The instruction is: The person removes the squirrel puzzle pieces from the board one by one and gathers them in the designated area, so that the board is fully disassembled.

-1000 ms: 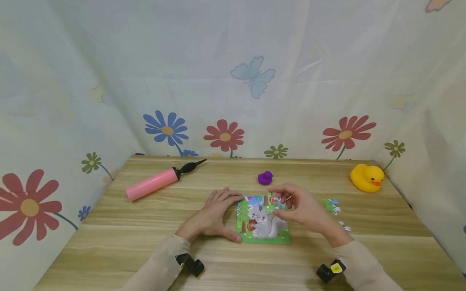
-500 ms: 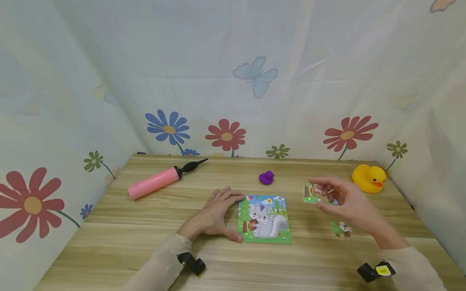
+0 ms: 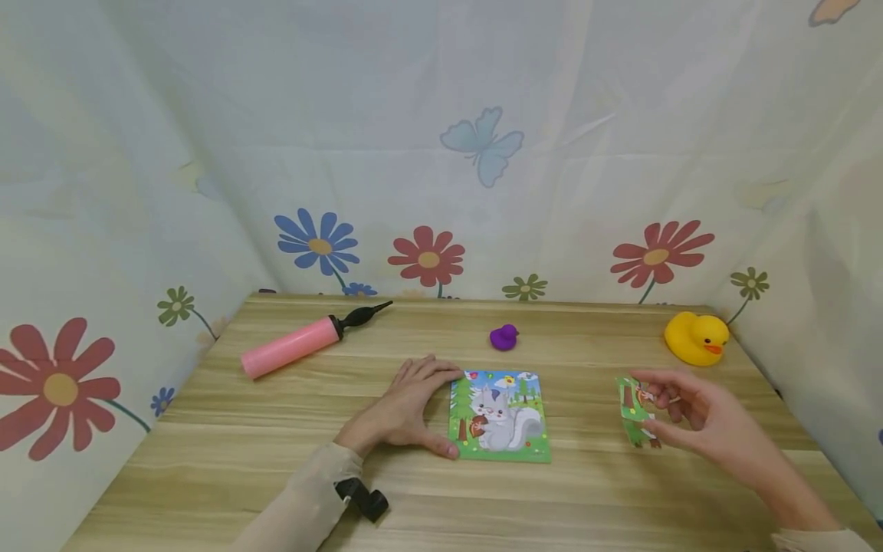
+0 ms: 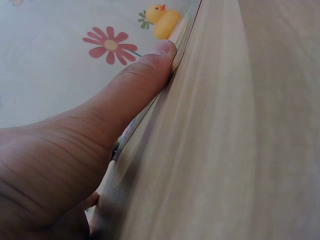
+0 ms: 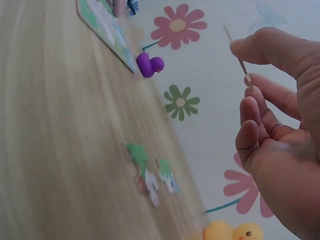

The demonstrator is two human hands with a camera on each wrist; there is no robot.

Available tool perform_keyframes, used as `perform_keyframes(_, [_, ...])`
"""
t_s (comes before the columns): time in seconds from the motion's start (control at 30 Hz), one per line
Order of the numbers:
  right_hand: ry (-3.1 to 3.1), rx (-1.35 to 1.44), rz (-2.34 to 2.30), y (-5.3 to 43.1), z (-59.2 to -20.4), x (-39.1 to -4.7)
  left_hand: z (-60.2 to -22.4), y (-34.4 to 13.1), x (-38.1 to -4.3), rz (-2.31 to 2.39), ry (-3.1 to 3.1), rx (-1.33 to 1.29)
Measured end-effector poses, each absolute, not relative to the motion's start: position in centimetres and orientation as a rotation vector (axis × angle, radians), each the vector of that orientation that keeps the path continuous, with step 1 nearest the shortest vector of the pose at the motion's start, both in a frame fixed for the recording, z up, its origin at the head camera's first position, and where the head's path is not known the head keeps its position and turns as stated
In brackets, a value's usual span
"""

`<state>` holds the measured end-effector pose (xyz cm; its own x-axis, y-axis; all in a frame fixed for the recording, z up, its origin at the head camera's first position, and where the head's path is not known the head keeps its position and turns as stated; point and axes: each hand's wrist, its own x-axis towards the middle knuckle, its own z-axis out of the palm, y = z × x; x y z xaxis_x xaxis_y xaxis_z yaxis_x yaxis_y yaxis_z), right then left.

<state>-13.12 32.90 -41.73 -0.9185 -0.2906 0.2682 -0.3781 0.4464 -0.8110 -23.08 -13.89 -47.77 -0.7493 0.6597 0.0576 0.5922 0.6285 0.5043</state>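
My left hand [image 3: 407, 405] rests on the table at the left side of a square squirrel picture puzzle board [image 3: 507, 429]. Its thumb and index fingertip touch the board's edge; the left wrist view has the thumb [image 4: 132, 80] stretched along it. To the right of the board, my right hand [image 3: 717, 422] holds a green puzzle piece [image 3: 631, 402] above the table, pinched between thumb and fingers. That piece appears edge-on in the right wrist view. Two loose puzzle pieces lie on the wood there, a larger one [image 5: 144, 170] and a smaller one [image 5: 167, 175]. The head view has them mostly hidden.
A purple toy duck [image 3: 504, 337] sits behind the board. At the back right corner stands a yellow rubber duck [image 3: 693, 337]. A pink hand pump [image 3: 293, 347] with a black nozzle lies at the back left. Flowered cloth walls border the wooden table [image 3: 331, 399].
My right hand has carried the puzzle piece from above the board out to the right, then lower and nearer, over the loose pieces. The left hand has stayed at the board.
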Motion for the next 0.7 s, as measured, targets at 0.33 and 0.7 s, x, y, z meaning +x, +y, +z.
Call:
perform_keyframes(0.33, [-2.728, 0.495, 1.397, 35.7, -44.7, -11.1, -47.9, -13.7, -23.4, 0.764, 2.713, 1.048])
perform_keyframes(0.7, [-2.739, 0.732, 1.473, 37.7, -47.7, -9.8, -48.0, -13.9, -23.2, 0.77, 2.709, 1.043])
